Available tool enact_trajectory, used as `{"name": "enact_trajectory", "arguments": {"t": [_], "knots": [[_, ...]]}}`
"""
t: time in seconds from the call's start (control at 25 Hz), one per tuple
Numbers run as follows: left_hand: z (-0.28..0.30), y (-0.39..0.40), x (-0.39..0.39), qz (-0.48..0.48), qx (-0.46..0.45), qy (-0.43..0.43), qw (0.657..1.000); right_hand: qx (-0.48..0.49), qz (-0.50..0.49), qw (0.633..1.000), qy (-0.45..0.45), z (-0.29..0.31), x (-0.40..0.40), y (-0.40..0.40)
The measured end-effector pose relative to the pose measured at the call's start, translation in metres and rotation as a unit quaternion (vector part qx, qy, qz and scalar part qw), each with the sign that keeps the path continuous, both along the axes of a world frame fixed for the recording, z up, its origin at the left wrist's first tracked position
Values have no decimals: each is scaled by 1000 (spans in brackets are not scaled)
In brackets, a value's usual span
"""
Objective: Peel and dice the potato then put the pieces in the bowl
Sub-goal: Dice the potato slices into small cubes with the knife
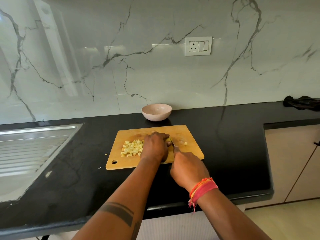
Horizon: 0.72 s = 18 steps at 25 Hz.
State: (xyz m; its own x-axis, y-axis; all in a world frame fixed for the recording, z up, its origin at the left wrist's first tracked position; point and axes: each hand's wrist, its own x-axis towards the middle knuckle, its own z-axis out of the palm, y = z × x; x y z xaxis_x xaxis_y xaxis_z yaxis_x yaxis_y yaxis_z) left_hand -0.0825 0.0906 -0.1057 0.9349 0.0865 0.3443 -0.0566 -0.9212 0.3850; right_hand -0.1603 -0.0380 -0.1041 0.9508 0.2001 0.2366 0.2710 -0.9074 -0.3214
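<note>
Right hand [187, 168] gripping knife [172, 143], left hand [155, 147] holding potato [168, 139] — diced pieces [132, 148] beside

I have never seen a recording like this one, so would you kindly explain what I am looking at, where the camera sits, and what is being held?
There is no machine here: a person works with two bare hands, and the single picture comes from a camera worn on the head, looking forward and down.

On the black counter lies a wooden board. On it sits a heap of diced potato, with one stray cube to the right. Behind the board stands a pink bowl; no pieces show in it.

The left hand is curled over a last bit of potato, mostly hidden. The right hand grips a knife, its blade just beside the left fingers.

A steel sink drainer is at left, a dark cloth far right.
</note>
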Motion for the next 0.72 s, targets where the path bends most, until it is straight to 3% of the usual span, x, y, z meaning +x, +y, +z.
{"name": "enact_trajectory", "arguments": {"t": [0.28, 0.48, 0.72], "knots": [[0, -1, -3, 1, 7, 8, 1000, 48, -10, 999, -21, -7, -17, -10], [-4, 1, 1, 3, -39, 4, 999, 110, -20, 993, -34, -3, -3, -6], [-7, 5, 4, -24, 26, -4, 999, 113, -4, 994, -13, 9, 24, 9]]}}
